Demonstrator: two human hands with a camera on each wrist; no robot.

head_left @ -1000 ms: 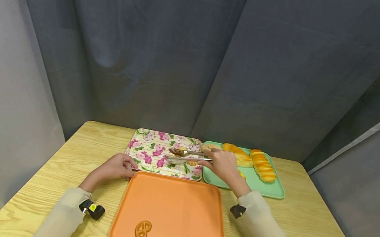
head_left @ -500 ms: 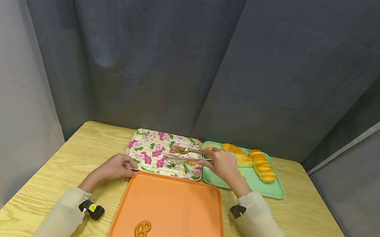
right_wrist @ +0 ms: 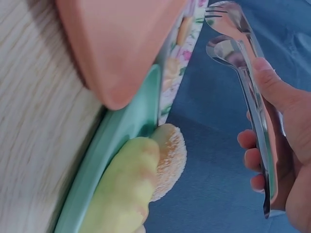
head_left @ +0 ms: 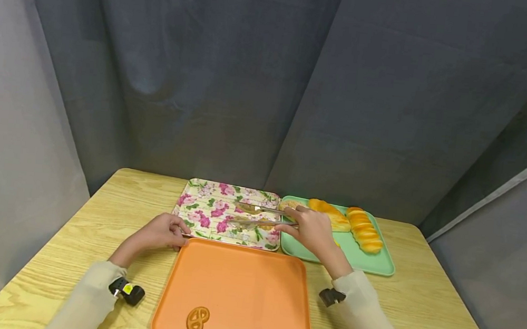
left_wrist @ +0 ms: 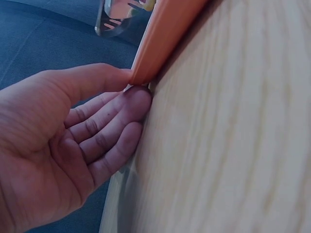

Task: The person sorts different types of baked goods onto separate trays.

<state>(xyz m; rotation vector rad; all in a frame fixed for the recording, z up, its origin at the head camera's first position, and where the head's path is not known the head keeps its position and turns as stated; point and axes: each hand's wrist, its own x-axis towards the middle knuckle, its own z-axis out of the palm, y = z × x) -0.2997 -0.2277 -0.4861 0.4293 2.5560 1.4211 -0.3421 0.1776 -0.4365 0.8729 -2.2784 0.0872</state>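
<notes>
A pale wooden worktop (head_left: 97, 207) stands before grey curtains (head_left: 252, 78). Nearest the person lies an orange tray (head_left: 242, 289) bearing one small pretzel-shaped biscuit (head_left: 197, 320) near its front left corner. Behind it sit a floral tray (head_left: 207, 207) with pink blossoms and, just beside it on the right, a green tray (head_left: 378, 263) carrying two long golden loaves (head_left: 364, 230) and a round sugared bun (head_left: 290, 204).

The right hand (head_left: 314, 230) holds metal tongs (head_left: 258, 214) over the floral tray, its fingers (right_wrist: 252, 158) curled round the handles; the tongs' spoon and fork tips stand a little apart above small pastries that are too small to make out.

The left hand (head_left: 159, 231) rests at the orange tray's far left corner, thumb on the rim, the other fingers (left_wrist: 114, 126) loosely bent against the edge beneath it.

Each cream sleeve carries a small black device at the wrist; the left one (head_left: 127, 290) shows a yellow tag whose writing cannot be read. No brand or lettering is legible anywhere.
</notes>
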